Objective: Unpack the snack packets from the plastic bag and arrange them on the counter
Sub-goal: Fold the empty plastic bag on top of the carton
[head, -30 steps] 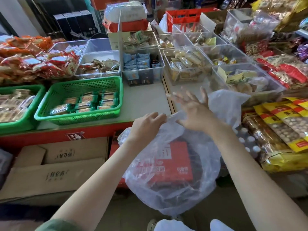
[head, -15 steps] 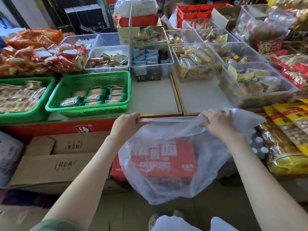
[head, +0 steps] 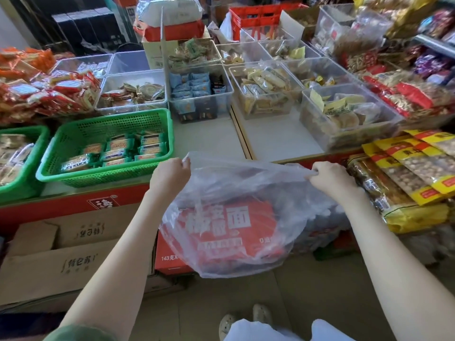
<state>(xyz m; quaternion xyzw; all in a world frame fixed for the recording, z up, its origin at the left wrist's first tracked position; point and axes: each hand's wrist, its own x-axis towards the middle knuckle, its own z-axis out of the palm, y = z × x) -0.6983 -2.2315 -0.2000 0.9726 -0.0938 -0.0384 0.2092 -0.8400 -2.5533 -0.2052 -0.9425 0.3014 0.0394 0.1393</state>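
Both my hands, left (head: pixel 170 175) and right (head: pixel 327 178), pinch the plastic bag's (head: pixel 234 242) rim, stretched just below the counter (head: pixel 209 136) edge.

Pretty bright, soft daylight, barely any shadows. Some glare on the plastic bag (head: pixel 236 193) and clear bins (head: pixel 344 114). Wide-angle lens bends the edges; corners look smeary.

The plastic bag (head: pixel 234 217) veils the red carton's (head: pixel 172 262) print; at nine o'clock, a green basket (head: pixel 22 173) runs offscreen.
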